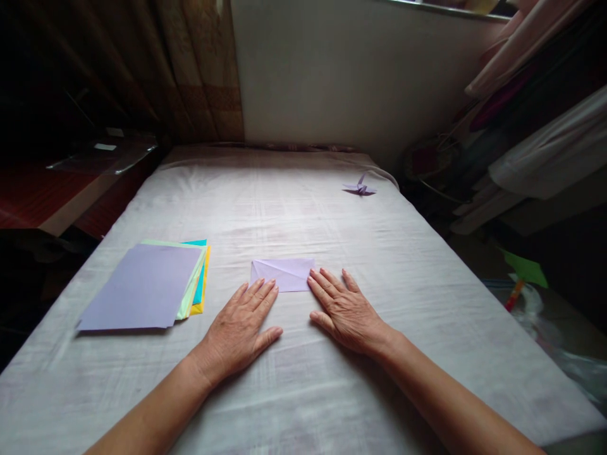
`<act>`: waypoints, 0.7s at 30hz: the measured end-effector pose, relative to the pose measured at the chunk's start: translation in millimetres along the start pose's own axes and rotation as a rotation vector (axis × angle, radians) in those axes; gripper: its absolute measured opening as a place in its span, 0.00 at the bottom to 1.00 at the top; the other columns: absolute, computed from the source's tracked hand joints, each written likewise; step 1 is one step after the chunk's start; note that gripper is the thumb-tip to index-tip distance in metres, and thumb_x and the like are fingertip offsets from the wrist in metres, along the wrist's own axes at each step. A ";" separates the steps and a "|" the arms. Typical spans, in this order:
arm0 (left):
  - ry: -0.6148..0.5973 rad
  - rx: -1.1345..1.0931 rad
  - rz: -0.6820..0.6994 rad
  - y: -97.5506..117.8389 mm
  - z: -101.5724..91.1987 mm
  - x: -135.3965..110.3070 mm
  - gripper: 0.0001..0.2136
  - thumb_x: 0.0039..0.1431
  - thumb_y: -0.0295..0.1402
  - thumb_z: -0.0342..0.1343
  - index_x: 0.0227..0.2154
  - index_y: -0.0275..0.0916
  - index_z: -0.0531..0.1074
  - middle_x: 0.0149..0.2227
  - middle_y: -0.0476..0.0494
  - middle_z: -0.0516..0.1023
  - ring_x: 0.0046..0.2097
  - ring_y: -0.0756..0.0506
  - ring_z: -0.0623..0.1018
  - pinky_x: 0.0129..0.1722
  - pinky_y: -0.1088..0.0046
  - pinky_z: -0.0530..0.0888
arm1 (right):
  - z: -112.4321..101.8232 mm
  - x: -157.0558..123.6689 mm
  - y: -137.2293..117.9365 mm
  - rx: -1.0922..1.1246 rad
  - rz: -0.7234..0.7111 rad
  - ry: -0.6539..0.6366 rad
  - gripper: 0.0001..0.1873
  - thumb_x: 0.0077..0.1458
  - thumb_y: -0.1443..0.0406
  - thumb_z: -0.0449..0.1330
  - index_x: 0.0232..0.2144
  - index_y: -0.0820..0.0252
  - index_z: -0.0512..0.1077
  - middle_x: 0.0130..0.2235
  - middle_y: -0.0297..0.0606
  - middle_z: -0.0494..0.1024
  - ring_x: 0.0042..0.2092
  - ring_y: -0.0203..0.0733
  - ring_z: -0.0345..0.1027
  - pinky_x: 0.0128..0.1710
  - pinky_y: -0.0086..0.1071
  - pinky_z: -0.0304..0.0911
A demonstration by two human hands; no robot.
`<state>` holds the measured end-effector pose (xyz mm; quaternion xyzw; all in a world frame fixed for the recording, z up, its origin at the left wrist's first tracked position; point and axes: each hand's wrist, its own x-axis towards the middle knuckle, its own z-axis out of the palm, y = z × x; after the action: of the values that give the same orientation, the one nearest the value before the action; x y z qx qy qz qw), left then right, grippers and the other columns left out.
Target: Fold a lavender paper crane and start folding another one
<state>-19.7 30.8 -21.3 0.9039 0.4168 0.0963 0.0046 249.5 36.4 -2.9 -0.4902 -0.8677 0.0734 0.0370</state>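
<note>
A small folded sheet of light purple paper (287,274) lies flat on the cloth-covered surface, a rectangle with slanting crease lines. My left hand (239,328) rests palm down, its fingertips on the paper's lower left corner. At the right end of the paper, the fingertips of my right hand (344,311) touch its edge. Both hands are flat, with fingers stretched out and thumbs apart. To the left sits a stack of coloured paper (142,287), purple on top, with green, blue and yellow sheets showing at its right side.
A folded purple paper crane (361,187) stands near the far right corner of the white cloth (284,208). A reddish-brown table (42,189) with a clear plastic sleeve (107,155) is at the left. Clothes (554,145) hang on the right, above plastic bags (578,366).
</note>
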 end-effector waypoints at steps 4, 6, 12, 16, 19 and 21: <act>0.033 0.021 -0.007 -4.2 -0.9 -11.0 0.31 0.66 0.50 0.44 0.66 0.37 0.54 0.66 0.38 0.61 0.66 0.40 0.62 0.66 0.58 0.52 | 0.6 3.3 -9.8 -0.010 0.018 0.047 0.33 0.65 0.51 0.51 0.66 0.61 0.55 0.67 0.46 0.54 0.69 0.52 0.45 0.67 0.57 0.36; 0.042 0.029 -0.007 -3.5 -0.8 -11.5 0.31 0.66 0.50 0.45 0.66 0.37 0.55 0.65 0.38 0.62 0.66 0.39 0.62 0.66 0.58 0.53 | 2.4 9.0 -21.4 -0.016 -0.002 0.091 0.34 0.65 0.51 0.51 0.66 0.63 0.55 0.68 0.46 0.53 0.69 0.52 0.44 0.68 0.57 0.32; 0.034 0.080 -0.016 -0.5 -3.1 -7.0 0.31 0.67 0.52 0.42 0.64 0.36 0.59 0.65 0.38 0.63 0.65 0.40 0.64 0.66 0.59 0.53 | 9.4 26.4 -51.4 0.070 -0.113 0.038 0.36 0.65 0.49 0.49 0.67 0.62 0.51 0.68 0.45 0.51 0.69 0.49 0.44 0.68 0.54 0.34; 0.030 0.075 -0.016 -2.1 -5.0 -9.3 0.30 0.66 0.51 0.45 0.64 0.36 0.59 0.64 0.38 0.64 0.64 0.40 0.65 0.66 0.57 0.51 | 8.6 15.7 -37.7 0.071 -0.047 -0.015 0.35 0.65 0.50 0.49 0.67 0.61 0.52 0.68 0.44 0.51 0.69 0.49 0.44 0.68 0.54 0.37; 0.032 0.054 -0.036 -5.2 -7.1 -14.0 0.30 0.65 0.50 0.46 0.64 0.38 0.59 0.64 0.38 0.65 0.64 0.39 0.65 0.66 0.56 0.51 | 7.4 1.3 -20.9 0.022 0.036 -0.047 0.33 0.65 0.53 0.51 0.67 0.61 0.52 0.68 0.46 0.51 0.69 0.52 0.44 0.66 0.57 0.38; 0.045 0.039 -0.050 -6.7 -9.2 -15.9 0.28 0.65 0.48 0.47 0.63 0.39 0.61 0.63 0.39 0.66 0.63 0.39 0.67 0.66 0.54 0.52 | 6.5 -5.5 -14.2 0.008 0.061 -0.052 0.33 0.65 0.54 0.51 0.67 0.62 0.52 0.68 0.46 0.50 0.69 0.52 0.44 0.66 0.58 0.39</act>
<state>-36.5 22.5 -15.5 0.8906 0.4412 0.1081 -0.0199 239.5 23.9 -6.9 -0.5142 -0.8528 0.0905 0.0142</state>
